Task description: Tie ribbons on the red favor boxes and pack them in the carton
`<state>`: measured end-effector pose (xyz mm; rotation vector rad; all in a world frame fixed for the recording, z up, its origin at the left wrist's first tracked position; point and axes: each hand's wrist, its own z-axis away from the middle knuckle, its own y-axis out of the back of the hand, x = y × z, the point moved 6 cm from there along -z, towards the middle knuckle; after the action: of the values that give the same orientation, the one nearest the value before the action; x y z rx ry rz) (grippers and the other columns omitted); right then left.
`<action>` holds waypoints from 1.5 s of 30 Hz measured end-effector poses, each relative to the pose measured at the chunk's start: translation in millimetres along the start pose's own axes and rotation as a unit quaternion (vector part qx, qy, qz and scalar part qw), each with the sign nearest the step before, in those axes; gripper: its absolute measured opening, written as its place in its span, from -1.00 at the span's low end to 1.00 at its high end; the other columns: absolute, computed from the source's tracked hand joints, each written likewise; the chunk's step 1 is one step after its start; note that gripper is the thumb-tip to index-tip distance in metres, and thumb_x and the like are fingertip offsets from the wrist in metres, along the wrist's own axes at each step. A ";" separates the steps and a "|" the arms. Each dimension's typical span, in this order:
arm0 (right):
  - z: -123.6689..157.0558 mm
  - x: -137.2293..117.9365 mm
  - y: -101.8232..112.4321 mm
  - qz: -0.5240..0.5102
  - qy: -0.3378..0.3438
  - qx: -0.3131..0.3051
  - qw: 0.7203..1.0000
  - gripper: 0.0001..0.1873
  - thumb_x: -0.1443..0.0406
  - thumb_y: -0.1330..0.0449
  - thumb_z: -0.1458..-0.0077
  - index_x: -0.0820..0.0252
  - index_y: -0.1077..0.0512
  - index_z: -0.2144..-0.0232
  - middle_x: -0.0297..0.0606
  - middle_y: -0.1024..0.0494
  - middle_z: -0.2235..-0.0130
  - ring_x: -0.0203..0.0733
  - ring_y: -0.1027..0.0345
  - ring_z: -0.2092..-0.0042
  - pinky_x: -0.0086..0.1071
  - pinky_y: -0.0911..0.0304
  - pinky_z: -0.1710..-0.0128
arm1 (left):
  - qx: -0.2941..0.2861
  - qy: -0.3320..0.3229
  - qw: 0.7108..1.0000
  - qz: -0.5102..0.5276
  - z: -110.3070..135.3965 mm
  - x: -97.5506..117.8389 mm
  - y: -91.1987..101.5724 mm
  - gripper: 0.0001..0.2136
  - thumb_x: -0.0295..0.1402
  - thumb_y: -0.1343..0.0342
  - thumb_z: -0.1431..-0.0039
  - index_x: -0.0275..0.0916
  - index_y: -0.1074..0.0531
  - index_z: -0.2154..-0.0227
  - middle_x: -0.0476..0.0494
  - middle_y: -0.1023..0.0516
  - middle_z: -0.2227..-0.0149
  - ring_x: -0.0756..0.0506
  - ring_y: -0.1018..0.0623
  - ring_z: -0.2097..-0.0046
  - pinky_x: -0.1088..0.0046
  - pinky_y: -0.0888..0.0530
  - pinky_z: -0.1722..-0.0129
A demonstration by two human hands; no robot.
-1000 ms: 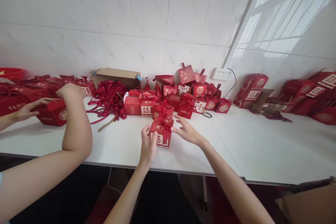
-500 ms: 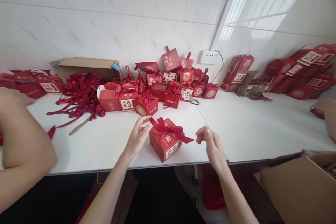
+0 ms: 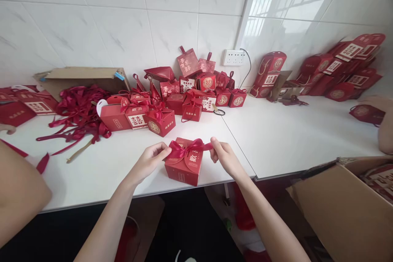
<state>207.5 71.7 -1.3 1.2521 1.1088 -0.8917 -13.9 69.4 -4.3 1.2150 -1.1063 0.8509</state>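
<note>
A: How many boxes are in hand?
B: One red gift box [image 3: 183, 168], near the table's [image 3: 107, 163] front edge. The left hand [image 3: 149, 160] and right hand [image 3: 225, 159] each pinch one end of its ribbon [image 3: 188, 147].
A: Cartons?
B: Two. The right carton [image 3: 337, 213] holds red boxes [image 3: 379, 180], too hidden to count. The back-left carton [image 3: 82, 74] hides its contents.

White table [image 3: 291, 139]: red gift boxes [image 3: 159, 122], loose ribbons [image 3: 76, 108], cardboard box [image 3: 82, 75].

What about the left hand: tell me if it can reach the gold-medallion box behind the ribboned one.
Probably yes: the left hand pinches the bow on the ribboned box, and the gold-medallion box stands just behind it, only bare table between.
</note>
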 end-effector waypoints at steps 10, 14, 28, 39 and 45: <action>-9.0 8.3 -11.0 -0.041 -0.007 -0.026 0.999 -0.41 -0.16 0.04 -0.05 0.14 -0.12 0.73 -0.44 -0.11 0.71 -0.34 0.00 0.59 -0.39 -0.04 0.49 | -0.027 0.009 0.997 0.072 0.0 -6.7 -6.9 -0.65 -0.08 -0.06 -0.10 -0.24 -0.23 0.60 0.04 -0.25 0.53 0.03 -0.28 0.45 0.49 -0.29 0.41; -5.6 3.4 -6.1 0.037 0.069 -0.024 0.997 -0.44 -0.12 0.10 -0.14 0.15 -0.19 0.65 -0.41 -0.22 0.67 -0.33 -0.06 0.57 -0.41 -0.07 0.48 | 0.002 -0.006 0.997 0.077 3.4 -8.4 -1.4 -0.67 -0.12 -0.06 -0.10 -0.23 -0.22 0.63 0.03 -0.25 0.56 0.01 -0.30 0.46 0.47 -0.31 0.41; -34.1 -48.3 112.4 0.081 0.141 0.218 0.962 -0.52 -0.12 -0.11 -0.01 0.17 -0.37 0.54 -0.22 -0.46 0.48 -0.16 -0.36 0.38 -0.32 -0.19 0.33 | 0.129 -0.111 0.942 0.288 -26.3 62.8 73.7 -0.77 -0.28 -0.22 0.11 -0.25 -0.31 0.67 -0.02 -0.42 0.51 -0.06 -0.49 0.35 0.39 -0.49 0.31; -68.6 -189.7 41.5 0.029 0.336 0.036 0.941 -0.50 -0.09 -0.24 0.13 0.22 -0.32 0.63 -0.38 -0.32 0.53 -0.36 -0.15 0.47 -0.43 -0.09 0.44 | -0.044 -0.141 0.951 0.270 -69.6 177.2 -2.3 -0.77 -0.19 -0.13 -0.08 -0.29 -0.45 0.46 -0.08 -0.52 0.49 -0.03 -0.51 0.43 0.38 -0.47 0.31; -67.0 -186.2 39.3 0.015 0.344 0.022 0.939 -0.53 -0.08 -0.26 0.14 0.22 -0.37 0.61 -0.36 -0.37 0.51 -0.34 -0.21 0.45 -0.40 -0.16 0.39 | -0.035 -0.134 0.945 0.297 -63.0 173.8 3.0 -0.80 -0.22 -0.12 -0.08 -0.27 -0.44 0.49 -0.05 -0.51 0.52 -0.01 -0.49 0.47 0.43 -0.43 0.40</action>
<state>187.6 131.3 190.4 1.6735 1.6103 -0.4477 42.8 121.6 163.7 0.9604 -1.7608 1.1033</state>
